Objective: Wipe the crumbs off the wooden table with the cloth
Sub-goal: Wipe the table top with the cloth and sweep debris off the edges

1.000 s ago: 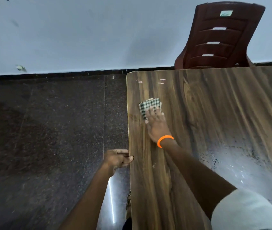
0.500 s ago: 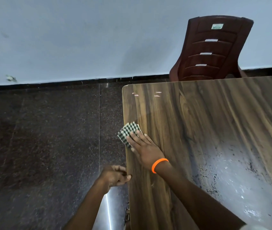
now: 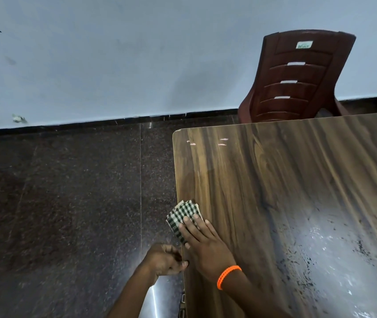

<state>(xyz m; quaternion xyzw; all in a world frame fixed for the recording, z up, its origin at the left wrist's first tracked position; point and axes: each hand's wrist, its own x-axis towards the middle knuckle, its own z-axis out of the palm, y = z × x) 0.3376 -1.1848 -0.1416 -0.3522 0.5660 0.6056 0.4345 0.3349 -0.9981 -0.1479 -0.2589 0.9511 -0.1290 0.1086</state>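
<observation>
A folded green-and-white checked cloth (image 3: 181,216) lies at the left edge of the wooden table (image 3: 274,191), partly hanging over the rim. My right hand (image 3: 204,246), with an orange band at the wrist, presses flat on the cloth. My left hand (image 3: 164,260) is cupped just off the table's left edge, below the cloth, with its fingers curled against the rim. A few pale crumbs (image 3: 223,141) lie near the table's far left corner.
A dark red plastic chair (image 3: 297,76) stands behind the table against the pale wall. Dark speckled floor tiles (image 3: 68,203) stretch out to the left. Dark specks (image 3: 309,260) and a bright glare mark the table's right part.
My right hand has dragged the cloth leftward and towards me, from the tabletop to the table's left edge. The left hand has stayed cupped at the edge.
</observation>
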